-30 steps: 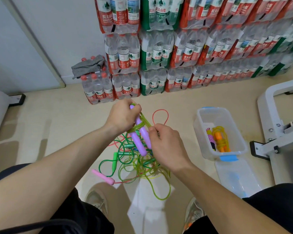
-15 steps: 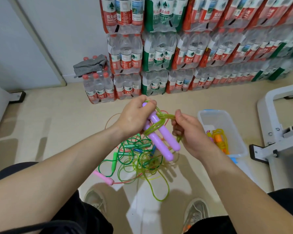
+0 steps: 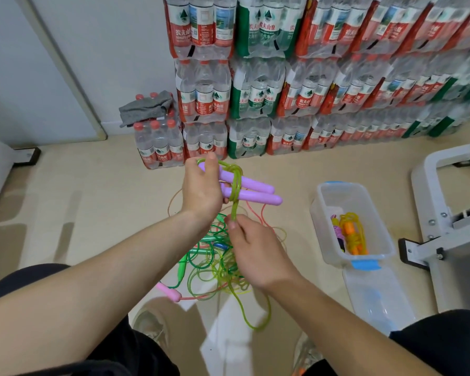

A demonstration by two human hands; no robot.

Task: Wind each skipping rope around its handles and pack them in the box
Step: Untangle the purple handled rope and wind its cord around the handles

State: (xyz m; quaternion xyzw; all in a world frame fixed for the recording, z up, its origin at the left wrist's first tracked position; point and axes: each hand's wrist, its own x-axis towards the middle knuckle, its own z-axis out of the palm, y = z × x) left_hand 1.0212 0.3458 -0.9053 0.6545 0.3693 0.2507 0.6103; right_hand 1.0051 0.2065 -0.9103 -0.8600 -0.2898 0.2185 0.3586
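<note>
My left hand grips two purple handles side by side, pointing right, with a few turns of yellow-green rope wound around them. Below them my right hand pinches the same rope, which runs taut up to the handles. Under my hands lies a tangled pile of ropes on the floor, green, yellow-green and red, with a pink handle and a green handle. The clear plastic box stands open at right with a wound orange-handled rope inside.
The box lid with a blue latch lies on the floor in front of the box. Stacked packs of bottled water line the back wall. A white metal frame stands at far right. My shoes and knees are at the bottom.
The handles have swung from pointing down-right to lying nearly level. My right hand moved from right of the handles to below them, pulling the rope down around them.
</note>
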